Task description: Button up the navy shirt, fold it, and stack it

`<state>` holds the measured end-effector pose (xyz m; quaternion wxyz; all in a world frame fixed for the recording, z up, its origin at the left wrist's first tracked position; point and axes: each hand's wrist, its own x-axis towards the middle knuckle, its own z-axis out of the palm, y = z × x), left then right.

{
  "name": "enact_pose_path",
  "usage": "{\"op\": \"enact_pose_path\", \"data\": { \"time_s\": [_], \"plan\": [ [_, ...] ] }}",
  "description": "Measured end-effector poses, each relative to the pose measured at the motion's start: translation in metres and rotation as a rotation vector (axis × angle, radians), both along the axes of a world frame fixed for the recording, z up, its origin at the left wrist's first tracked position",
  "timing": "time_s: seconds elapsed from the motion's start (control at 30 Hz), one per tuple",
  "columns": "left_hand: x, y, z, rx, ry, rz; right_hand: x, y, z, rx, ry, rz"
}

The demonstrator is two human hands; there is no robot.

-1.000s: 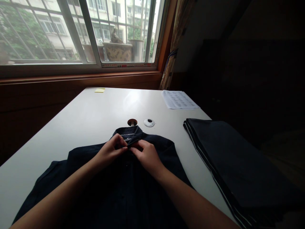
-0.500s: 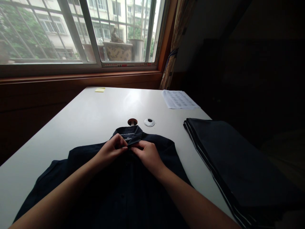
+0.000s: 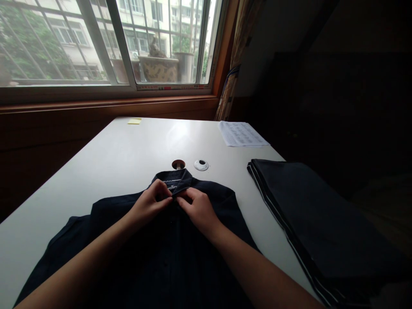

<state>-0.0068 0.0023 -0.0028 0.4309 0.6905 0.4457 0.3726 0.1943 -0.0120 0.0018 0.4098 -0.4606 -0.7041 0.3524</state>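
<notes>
A dark navy shirt (image 3: 167,257) lies front up on the white table, its collar (image 3: 186,180) pointing away from me and a label showing inside the neck. My left hand (image 3: 155,198) pinches the left side of the collar opening between thumb and fingers. Opposite it, my right hand (image 3: 196,206) pinches the right side just below the collar point. The fingertips of both hands nearly meet at the neck front. Whatever small part lies between them, such as a button, is hidden.
Folded dark cloth (image 3: 309,214) with white edging lies along the table's right side. Printed sheets (image 3: 243,134) rest at the far right corner, a yellow sticky note (image 3: 134,121) at the far left. A round hole (image 3: 178,165) and its white cap (image 3: 201,165) sit beyond the collar.
The fingers of my right hand have shifted very slightly at the collar. Otherwise both hands and the shirt stay in place.
</notes>
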Motion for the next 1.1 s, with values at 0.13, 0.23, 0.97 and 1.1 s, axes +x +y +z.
{"op": "enact_pose_path", "data": {
  "time_s": [0.13,0.23,0.97,1.1],
  "plan": [
    [0.0002,0.0,0.0009,0.003,-0.002,0.025,-0.0012,-0.0001,-0.0022,0.025,-0.045,-0.012],
    [0.0003,0.0009,0.0003,-0.007,-0.004,0.028,-0.001,-0.0001,-0.0038,0.044,-0.063,-0.004],
    [0.0071,-0.0025,0.0018,0.062,0.163,0.048,-0.0008,0.0018,-0.0073,0.05,-0.109,0.028],
    [0.0065,-0.0025,0.0003,0.087,0.154,0.053,-0.0013,0.0011,-0.0082,0.05,-0.112,0.023]
  ]
}}
